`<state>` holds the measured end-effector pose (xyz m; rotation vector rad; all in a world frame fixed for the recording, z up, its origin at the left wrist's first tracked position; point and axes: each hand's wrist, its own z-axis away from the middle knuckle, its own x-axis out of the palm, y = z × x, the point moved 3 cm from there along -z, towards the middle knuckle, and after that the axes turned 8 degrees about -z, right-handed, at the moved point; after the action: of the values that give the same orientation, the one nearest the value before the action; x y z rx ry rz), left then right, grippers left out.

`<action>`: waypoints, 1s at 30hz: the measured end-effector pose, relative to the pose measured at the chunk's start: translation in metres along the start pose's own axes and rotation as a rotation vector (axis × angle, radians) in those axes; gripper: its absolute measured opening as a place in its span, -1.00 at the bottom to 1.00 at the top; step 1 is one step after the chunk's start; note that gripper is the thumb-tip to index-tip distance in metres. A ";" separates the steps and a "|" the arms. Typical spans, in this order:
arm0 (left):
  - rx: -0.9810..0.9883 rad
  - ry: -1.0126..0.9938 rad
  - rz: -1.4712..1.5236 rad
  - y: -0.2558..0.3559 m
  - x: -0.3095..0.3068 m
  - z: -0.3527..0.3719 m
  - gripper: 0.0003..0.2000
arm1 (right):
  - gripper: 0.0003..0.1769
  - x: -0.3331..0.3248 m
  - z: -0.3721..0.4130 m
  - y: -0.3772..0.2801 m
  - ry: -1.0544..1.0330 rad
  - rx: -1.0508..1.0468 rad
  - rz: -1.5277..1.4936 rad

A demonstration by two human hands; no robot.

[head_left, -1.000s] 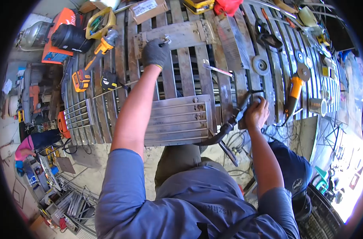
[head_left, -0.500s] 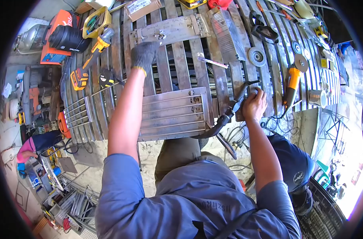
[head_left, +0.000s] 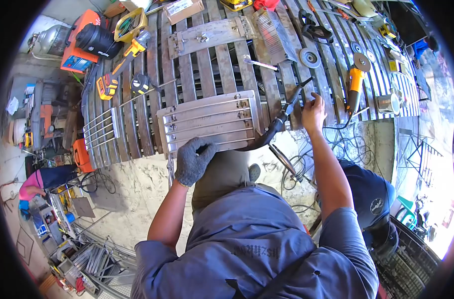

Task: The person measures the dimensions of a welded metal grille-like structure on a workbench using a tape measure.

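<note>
My left hand (head_left: 195, 160), in a dark grey work glove, is at the near edge of a metal plate (head_left: 162, 130) with several thin rods laid across it. Its fingers are curved, with a gap between thumb and forefinger. My bare right hand (head_left: 314, 113) rests at the table's front edge, fingers loosely bent and apart. Just left of it, a black welding torch (head_left: 282, 115) lies slanting over the edge, its cable running down past the plate. Farther back sits a flat metal plate with clamps (head_left: 214, 37). A pen-like marker (head_left: 260, 63) lies right of it.
An angle grinder (head_left: 355, 85), a flap disc (head_left: 310, 58) and a metal cup (head_left: 388, 103) lie to the right on the slatted table. On the left are a tape measure (head_left: 139, 83) and a yellow cordless tool (head_left: 133, 50). A person in a dark cap (head_left: 369, 199) is close on my right.
My left hand has come back from the far clamped plate to the near edge of the rod-covered plate. My right hand stays beside the torch. The view has shifted slightly.
</note>
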<state>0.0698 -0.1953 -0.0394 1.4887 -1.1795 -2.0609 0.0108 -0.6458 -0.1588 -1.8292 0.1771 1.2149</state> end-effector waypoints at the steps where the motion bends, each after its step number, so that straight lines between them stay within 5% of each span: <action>1: -0.053 -0.057 -0.017 0.001 -0.001 0.009 -0.82 | -0.59 -0.004 0.006 -0.002 -0.011 0.031 -0.141; 9: 0.061 0.007 -0.046 -0.001 0.028 0.020 -0.88 | -0.69 -0.025 0.060 -0.018 -0.084 -0.086 -0.289; 22: 0.350 0.007 -0.136 0.001 0.085 -0.049 -0.87 | -0.83 0.001 0.014 -0.010 0.076 -0.252 0.086; 30: 0.342 0.043 -0.168 0.007 0.084 -0.056 -0.85 | -0.81 0.000 0.014 -0.006 0.075 -0.340 0.088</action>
<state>0.0858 -0.2805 -0.0925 1.8338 -1.4938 -1.9911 0.0046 -0.6315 -0.1564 -2.1828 0.0979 1.2987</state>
